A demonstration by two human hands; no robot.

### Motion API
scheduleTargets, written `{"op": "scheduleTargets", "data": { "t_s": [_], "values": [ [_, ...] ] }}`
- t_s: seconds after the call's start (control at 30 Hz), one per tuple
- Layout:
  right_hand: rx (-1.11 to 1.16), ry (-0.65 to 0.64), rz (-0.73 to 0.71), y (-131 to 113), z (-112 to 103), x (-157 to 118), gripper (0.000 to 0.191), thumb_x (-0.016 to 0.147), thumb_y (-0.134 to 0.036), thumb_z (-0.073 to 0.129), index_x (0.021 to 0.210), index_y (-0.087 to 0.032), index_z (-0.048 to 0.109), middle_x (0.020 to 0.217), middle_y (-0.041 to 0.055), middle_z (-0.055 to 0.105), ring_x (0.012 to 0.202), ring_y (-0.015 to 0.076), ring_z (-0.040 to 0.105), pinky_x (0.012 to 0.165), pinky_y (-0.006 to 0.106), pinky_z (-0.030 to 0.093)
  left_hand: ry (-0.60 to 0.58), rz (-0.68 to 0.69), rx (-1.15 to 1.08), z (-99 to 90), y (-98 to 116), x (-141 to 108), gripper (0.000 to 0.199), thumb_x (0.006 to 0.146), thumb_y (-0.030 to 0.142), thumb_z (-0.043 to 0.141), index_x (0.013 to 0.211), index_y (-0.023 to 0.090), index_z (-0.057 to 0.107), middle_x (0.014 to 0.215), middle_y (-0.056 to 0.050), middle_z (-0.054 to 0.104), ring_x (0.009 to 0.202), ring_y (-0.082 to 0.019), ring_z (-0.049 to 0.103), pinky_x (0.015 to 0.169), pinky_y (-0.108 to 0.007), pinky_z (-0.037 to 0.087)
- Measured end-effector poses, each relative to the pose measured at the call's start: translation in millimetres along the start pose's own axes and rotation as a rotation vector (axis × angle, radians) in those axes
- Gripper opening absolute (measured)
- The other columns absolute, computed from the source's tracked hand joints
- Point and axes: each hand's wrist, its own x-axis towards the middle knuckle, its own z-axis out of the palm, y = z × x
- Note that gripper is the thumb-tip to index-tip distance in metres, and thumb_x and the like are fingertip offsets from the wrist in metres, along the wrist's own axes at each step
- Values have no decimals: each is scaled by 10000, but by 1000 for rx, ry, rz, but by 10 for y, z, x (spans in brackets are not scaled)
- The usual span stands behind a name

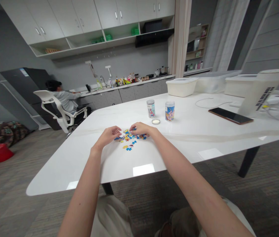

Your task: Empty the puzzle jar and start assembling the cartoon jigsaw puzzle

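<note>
On the white table, a loose pile of small colourful jigsaw puzzle pieces lies between my hands. My left hand rests at the pile's left edge, fingers curved and apart from the thumb, with no piece visible in it. From the right, my right hand reaches over the pile. Its fingers are bent and pinched round a small blue puzzle piece, partly hidden by them. A few joined or touching pieces lie apart on the near side. Some pieces are covered by my right hand.
Beyond the pile stand two printed cans, with a round lid before them. To the right are a phone, a tall white bottle, a cable and white bins. A person sits at the far counter.
</note>
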Motion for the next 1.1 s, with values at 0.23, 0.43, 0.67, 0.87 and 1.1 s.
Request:
{"op": "scheduleTargets", "data": {
  "t_s": [0.23,0.43,0.67,0.87,1.1],
  "values": [
    [31,11,-10,75,46,40,269,795,-203,634,1041,-193,741,1030,40,744,941,171,675,812,206,475,-118,3,147,-97,-112,-49,351,673,503,692,861,206,677,797,-21,715,766,-193,653,741,-313,498],
    [-45,127,-137,-141,110,74,220,810,-180,623,992,-155,744,1065,88,711,1011,192,637,904,257,448,-183,16,85,-83,-49,-52,342,688,481,687,878,197,683,825,-31,720,804,-202,655,781,-329,497],
    [-74,57,-234,-316,290,144,253,790,-210,678,1032,-157,727,1060,93,679,986,189,628,892,264,441,-131,-19,-84,-52,-56,-36,313,703,454,659,864,186,641,778,-32,709,746,-196,660,735,-333,522],
    [-99,92,-246,-318,379,165,243,831,-283,657,1015,-140,728,1024,101,670,961,184,621,877,262,429,-102,-15,-81,-39,-94,-16,268,708,402,644,861,183,630,748,-24,703,724,-186,662,717,-324,522],
    [-132,123,-181,-353,381,166,189,870,-291,623,951,-155,727,975,83,667,928,175,604,844,263,416,-61,-2,-102,-27,-64,-8,274,686,364,670,883,181,616,764,-27,697,730,-181,659,698,-310,523]
  ]
}}
